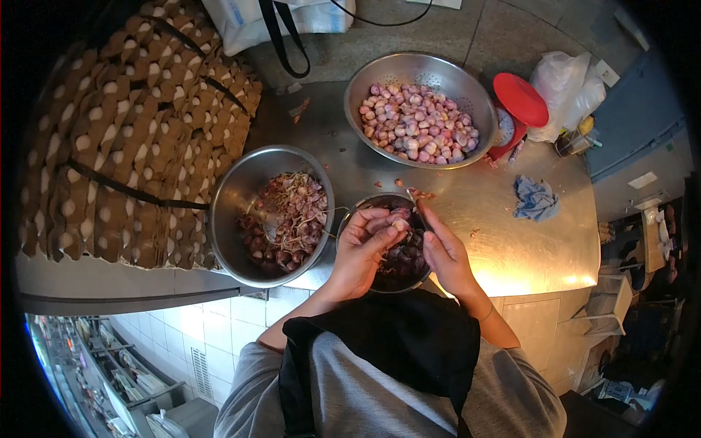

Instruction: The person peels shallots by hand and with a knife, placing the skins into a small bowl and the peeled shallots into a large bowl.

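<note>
Left hand (363, 250) has a shallot (399, 219) pinched above a small bowl (379, 197) with dark purple bits (403, 257) inside; can't tell if the nearby right hand (447, 253) grips anything. Steel bowl (239, 191): unpeeled shallots (283, 258), stringy scraps (296, 197). Colander (461, 77): loads of peeled shallots (420, 120).

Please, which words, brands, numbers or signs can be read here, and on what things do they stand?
No text can be read.
White bag: bluish marks, too blurred.
Red scale: markings on its dial, too small.
White rectangle at right: any text too small.
</note>
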`<state>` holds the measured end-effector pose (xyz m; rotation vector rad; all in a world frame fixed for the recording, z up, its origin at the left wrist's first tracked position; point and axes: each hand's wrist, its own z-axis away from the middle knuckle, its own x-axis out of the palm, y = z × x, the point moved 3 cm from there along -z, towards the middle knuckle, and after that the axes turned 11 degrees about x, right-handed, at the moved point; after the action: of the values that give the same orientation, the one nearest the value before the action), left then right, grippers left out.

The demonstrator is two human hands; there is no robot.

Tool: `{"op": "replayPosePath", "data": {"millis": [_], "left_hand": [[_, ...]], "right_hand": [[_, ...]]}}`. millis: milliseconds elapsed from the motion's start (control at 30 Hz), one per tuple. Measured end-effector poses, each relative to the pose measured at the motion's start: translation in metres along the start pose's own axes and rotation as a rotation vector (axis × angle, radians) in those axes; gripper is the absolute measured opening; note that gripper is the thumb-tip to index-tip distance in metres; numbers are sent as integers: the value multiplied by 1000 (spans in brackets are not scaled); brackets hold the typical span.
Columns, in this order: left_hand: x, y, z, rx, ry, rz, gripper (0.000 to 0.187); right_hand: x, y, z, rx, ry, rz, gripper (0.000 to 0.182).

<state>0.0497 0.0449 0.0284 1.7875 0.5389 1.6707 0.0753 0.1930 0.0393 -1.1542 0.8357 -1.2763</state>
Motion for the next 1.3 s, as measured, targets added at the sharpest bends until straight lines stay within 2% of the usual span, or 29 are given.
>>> {"op": "replayPosePath", "data": {"millis": [67, 233, 367, 667, 767, 867, 933, 1033, 1067, 1133, 1300], "left_hand": [[-1, 0, -1, 8, 25, -16, 20], [-2, -1, -1, 16, 28, -28, 18], [-4, 0, 0, 13, 17, -59, 17], [2, 1, 3, -67, 22, -41, 16], [0, 0, 2, -95, 74, -93, 15], [1, 0, 2, -82, 84, -137, 15], [0, 0, 3, -56, 82, -150, 17], [-4, -2, 2, -17, 54, -145, 20], [-5, -2, 2, 4, 49, -180, 20], [-5, -1, 2, 45, 39, -250, 21], [-7, 0, 2, 72, 7, -344, 18]], "right_hand": [[4, 2, 4, 21, -86, -20, 41], [8, 6, 5, 15, -69, 174, 40], [7, 8, 4, 167, -57, 39, 38], [-4, 4, -5, -99, 83, 114, 40], [-3, 11, -3, -19, -13, 81, 41], [3, 12, 2, 98, -129, -134, 41], [7, 14, 2, 67, -161, -142, 41], [13, 13, 2, 45, -124, 6, 42], [10, 13, 1, 95, -108, 87, 42], [10, 11, -1, -25, -70, 180, 40], [11, 8, -1, -58, -56, 191, 37]]}}
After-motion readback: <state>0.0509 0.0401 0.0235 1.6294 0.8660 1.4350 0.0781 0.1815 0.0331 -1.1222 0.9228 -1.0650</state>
